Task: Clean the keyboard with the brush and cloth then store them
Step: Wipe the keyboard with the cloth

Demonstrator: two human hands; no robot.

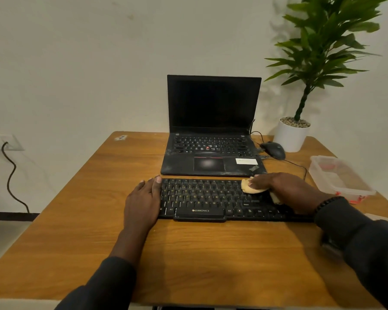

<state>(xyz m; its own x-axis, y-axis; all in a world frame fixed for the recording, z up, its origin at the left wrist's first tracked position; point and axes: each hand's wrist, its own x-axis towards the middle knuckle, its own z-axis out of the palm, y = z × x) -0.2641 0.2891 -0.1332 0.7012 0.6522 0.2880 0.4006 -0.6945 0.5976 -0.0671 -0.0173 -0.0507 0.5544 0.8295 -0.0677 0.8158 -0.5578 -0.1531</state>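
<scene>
A black keyboard (202,199) lies across the middle of the wooden table (188,253). My right hand (287,191) presses a bunched yellow cloth (249,187) onto the keys at the keyboard's right part; a bit of cloth also shows under the palm. My left hand (143,202) lies flat against the keyboard's left end, thumb on its top corner. A clear plastic container (343,177) with red clips stands at the right edge of the table. No brush is visible.
An open black laptop (213,139) sits just behind the keyboard. A black wired mouse (274,149) and a potted plant in a white pot (292,135) stand at the back right. A wall socket with a cable (9,166) is at the left.
</scene>
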